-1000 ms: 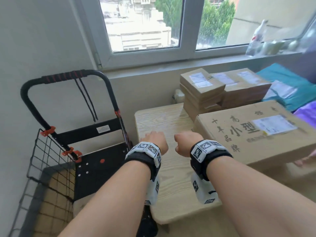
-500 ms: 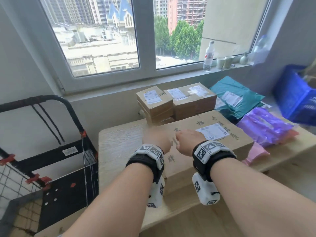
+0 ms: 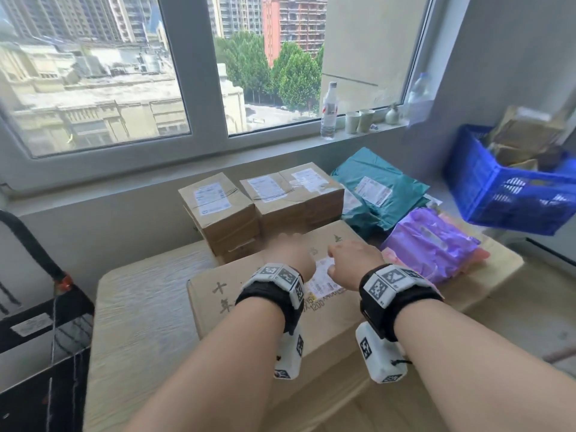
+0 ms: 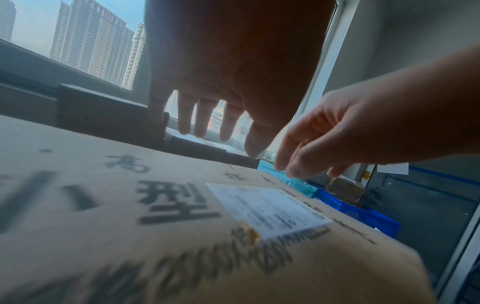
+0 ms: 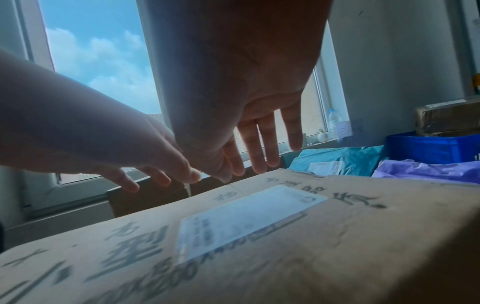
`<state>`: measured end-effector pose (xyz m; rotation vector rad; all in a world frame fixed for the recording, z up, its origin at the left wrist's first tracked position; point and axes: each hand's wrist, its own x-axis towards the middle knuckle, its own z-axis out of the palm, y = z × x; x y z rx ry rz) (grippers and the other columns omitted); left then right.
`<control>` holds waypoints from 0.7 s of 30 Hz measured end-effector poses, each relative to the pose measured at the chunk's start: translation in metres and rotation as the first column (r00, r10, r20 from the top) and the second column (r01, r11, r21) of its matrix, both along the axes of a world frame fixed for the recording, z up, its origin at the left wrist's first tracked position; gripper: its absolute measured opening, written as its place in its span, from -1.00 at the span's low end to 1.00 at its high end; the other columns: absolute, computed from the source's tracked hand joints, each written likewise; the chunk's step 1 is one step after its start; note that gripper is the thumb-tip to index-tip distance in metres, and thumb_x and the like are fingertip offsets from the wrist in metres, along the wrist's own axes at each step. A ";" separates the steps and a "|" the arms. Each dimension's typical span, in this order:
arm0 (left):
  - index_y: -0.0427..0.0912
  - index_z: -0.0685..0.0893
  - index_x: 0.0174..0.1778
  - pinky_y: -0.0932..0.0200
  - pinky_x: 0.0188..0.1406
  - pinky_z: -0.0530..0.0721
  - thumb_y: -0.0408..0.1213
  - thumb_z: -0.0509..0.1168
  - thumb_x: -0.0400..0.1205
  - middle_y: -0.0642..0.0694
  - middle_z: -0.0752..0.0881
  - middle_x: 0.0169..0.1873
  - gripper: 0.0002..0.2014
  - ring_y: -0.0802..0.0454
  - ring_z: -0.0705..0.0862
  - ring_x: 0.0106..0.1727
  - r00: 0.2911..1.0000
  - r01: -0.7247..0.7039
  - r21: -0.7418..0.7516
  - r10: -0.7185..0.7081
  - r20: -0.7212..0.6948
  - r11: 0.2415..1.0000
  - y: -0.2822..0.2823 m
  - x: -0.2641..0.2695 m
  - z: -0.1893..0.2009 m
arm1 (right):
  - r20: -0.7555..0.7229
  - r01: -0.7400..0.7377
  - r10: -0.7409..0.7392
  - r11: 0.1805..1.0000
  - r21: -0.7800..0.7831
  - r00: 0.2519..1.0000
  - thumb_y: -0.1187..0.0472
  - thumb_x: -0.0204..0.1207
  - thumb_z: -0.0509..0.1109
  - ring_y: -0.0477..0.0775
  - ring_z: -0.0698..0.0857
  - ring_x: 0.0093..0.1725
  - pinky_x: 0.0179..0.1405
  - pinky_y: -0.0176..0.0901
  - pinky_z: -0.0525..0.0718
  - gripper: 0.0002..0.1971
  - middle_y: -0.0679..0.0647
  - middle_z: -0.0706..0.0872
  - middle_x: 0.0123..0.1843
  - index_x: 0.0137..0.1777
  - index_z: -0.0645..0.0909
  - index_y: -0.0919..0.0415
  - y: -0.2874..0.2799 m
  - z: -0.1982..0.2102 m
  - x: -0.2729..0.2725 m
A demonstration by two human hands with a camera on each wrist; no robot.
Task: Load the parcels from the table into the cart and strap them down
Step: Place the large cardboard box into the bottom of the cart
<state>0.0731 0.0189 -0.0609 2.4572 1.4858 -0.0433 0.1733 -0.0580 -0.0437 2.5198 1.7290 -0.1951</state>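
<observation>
A large flat cardboard box [image 3: 224, 294] with printed characters and a white label lies on the wooden table [image 3: 140, 307]. Both hands hover just above its top, fingers stretched forward, holding nothing: my left hand [image 3: 290, 254] and my right hand [image 3: 352, 260]. The wrist views show the left hand's fingers [image 4: 202, 121] and the right hand's fingers [image 5: 259, 148] spread over the box [image 4: 103, 205] [image 5: 337, 236]. Behind it stand stacked small cardboard parcels [image 3: 221, 210] [image 3: 296, 194]. A teal mailer bag [image 3: 380, 191] and a purple bag [image 3: 433, 241] lie to the right. The black cart [image 3: 40, 322] stands at the left edge.
A blue plastic crate [image 3: 505, 194] holding cardboard sits at the far right. A bottle [image 3: 328, 110] and cups [image 3: 358, 120] stand on the window sill. The left part of the table top is bare wood.
The view has swung right and up, away from the cart. Both hands moved forward from the bare table over the large box, and their fingers uncurled from fists.
</observation>
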 end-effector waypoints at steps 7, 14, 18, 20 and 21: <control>-0.11 0.39 0.42 -0.17 0.38 0.41 -0.10 0.16 0.66 -0.18 0.43 0.38 -0.59 -0.20 0.39 0.44 1.000 -0.015 -0.032 0.015 -0.003 0.999 0.043 0.050 -0.012 | 0.027 0.045 -0.045 0.999 0.009 0.999 0.10 0.55 0.22 0.20 0.58 0.32 0.18 0.05 0.59 -0.63 0.13 0.62 0.31 0.35 0.53 0.11 0.039 -0.004 0.060; -0.12 0.38 0.43 -0.19 0.40 0.41 -0.04 0.17 0.67 -0.18 0.43 0.38 -0.57 -0.21 0.39 0.45 0.995 -0.091 -0.074 0.088 -0.041 0.993 0.069 0.054 -0.023 | -0.015 0.120 -0.122 0.991 -0.063 0.992 -0.10 0.60 0.22 0.23 0.52 0.39 0.25 0.09 0.54 -0.51 0.18 0.53 0.38 0.41 0.39 0.18 0.057 -0.027 0.090; -0.12 0.36 0.45 -0.19 0.39 0.39 0.01 0.15 0.67 -0.19 0.43 0.39 -0.53 -0.22 0.38 0.45 0.985 -0.164 -0.085 0.158 -0.071 0.983 0.067 0.050 -0.031 | -0.085 0.158 -0.165 0.983 -0.090 0.983 -0.22 0.54 0.25 0.30 0.53 0.37 0.26 0.12 0.53 -0.37 0.26 0.51 0.39 0.43 0.35 0.23 0.060 -0.039 0.093; -0.12 0.37 0.45 -0.20 0.38 0.40 0.04 0.17 0.66 -0.19 0.44 0.40 -0.51 -0.22 0.39 0.45 0.978 -0.205 -0.078 0.201 -0.058 0.976 0.064 0.049 -0.032 | -0.120 0.161 -0.171 0.983 -0.088 0.978 -0.23 0.52 0.25 0.32 0.54 0.37 0.25 0.14 0.54 -0.35 0.28 0.51 0.39 0.43 0.32 0.23 0.062 -0.044 0.096; -0.12 0.37 0.46 -0.20 0.39 0.40 0.06 0.18 0.65 -0.20 0.44 0.40 -0.49 -0.22 0.39 0.45 0.973 -0.227 -0.075 0.224 -0.053 0.971 0.061 0.047 -0.032 | -0.123 0.154 -0.164 0.984 -0.090 0.979 -0.23 0.52 0.24 0.32 0.55 0.36 0.23 0.13 0.55 -0.34 0.28 0.52 0.39 0.43 0.31 0.24 0.063 -0.045 0.098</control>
